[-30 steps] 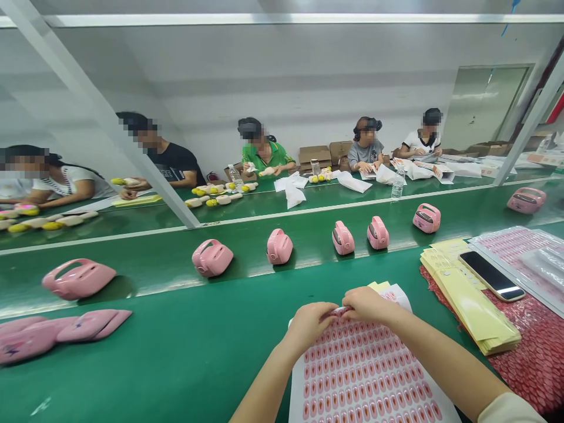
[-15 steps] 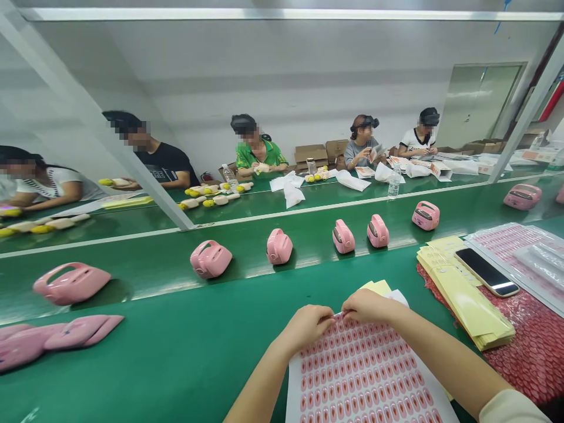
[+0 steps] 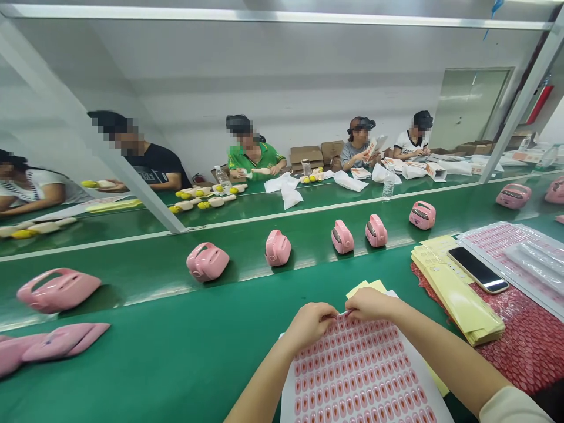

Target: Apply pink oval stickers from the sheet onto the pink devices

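A white sheet of pink oval stickers [image 3: 356, 376], each with a small reddish mark, lies in front of me on the green table. At its far edge my left hand [image 3: 312, 322] is closed in a pinch on the sheet. Close beside it, my right hand [image 3: 372, 303] also pinches that edge, so the fingertips of both hands almost meet. The fingers partly cover the edge, and a small white strip shows between them. Yellow paper [image 3: 365, 286] sticks out from beneath the sheet, behind my right hand.
Pink handled cases [image 3: 278, 248] stand in a row on the green belt. At right, a yellow paper stack [image 3: 458, 294] and a phone [image 3: 478, 269] rest on red bubble wrap [image 3: 524, 346]. A pink cloth bow [image 3: 57, 343] lies at left. Several co-workers sit across.
My view has shifted slightly, so most things appear a little further left. Both hands stay at the sheet's far edge. Across the belt, the green-shirted person's hands have moved apart.
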Motion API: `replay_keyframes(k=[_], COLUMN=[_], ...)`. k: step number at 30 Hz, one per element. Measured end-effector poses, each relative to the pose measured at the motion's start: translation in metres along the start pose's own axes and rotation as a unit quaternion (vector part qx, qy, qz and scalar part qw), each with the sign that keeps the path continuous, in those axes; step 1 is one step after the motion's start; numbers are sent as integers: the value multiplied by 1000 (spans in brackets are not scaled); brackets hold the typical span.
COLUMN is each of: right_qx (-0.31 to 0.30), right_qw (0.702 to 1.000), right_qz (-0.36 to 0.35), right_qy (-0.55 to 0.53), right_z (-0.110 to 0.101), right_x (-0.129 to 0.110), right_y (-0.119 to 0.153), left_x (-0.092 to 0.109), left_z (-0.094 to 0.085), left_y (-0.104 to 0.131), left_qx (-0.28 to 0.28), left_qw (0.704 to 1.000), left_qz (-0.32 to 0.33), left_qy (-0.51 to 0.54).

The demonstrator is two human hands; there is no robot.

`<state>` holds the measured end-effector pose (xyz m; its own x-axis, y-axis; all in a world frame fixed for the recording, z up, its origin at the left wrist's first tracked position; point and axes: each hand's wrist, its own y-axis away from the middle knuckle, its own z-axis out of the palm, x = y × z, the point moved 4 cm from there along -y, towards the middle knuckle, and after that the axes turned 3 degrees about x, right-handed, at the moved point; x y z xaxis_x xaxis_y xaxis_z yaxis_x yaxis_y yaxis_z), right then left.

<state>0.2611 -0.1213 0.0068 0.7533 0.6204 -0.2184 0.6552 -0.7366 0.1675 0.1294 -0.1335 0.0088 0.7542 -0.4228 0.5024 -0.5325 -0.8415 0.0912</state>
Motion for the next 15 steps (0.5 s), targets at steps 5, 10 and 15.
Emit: replay_keyframes(k=[5,10,15], right_qx=[-7,-8,-22], right_qw=[1000,999,999], right_qz=[-7,6,23], right_qy=[-13,-39,-32], right_z=[1,-7,-10], right_x=[3,11,13], right_y=[-5,5,12], left_x=[6,5,3], left_z=[1,1,-1], left_y=[-6,-7,-7], left_qx=[2,3,-5], left_qw=[1000,1000,1000], left_qz=[-1,6,17], left_qy=[-17,-12,-16])
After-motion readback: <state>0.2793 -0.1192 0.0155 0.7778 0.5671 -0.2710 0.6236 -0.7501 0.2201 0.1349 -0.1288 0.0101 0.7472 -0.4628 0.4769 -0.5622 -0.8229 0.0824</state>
